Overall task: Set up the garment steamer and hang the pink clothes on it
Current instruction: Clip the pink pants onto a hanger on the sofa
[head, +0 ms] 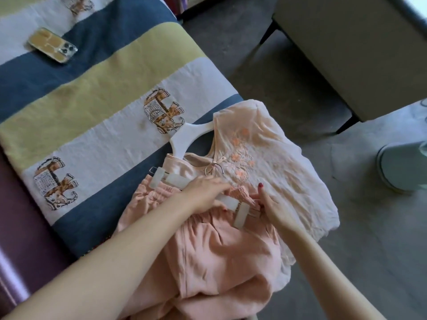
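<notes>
A single head-worn camera looks steeply down, close over the striped bed (97,88) edge and grey floor (288,77).

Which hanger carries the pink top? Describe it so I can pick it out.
Start at the striped bedspread and go to its near corner, where the pink clothes lie. The top with embroidered flowers is on a white hanger whose neck sticks out toward the elephant print. Unlike the clip hanger under both hands, it has no clips.

Pale pink embroidered top (272,162), salmon-pink trousers (219,255), blue-yellow-white striped blanket (92,88), white hanger (191,135)
</notes>
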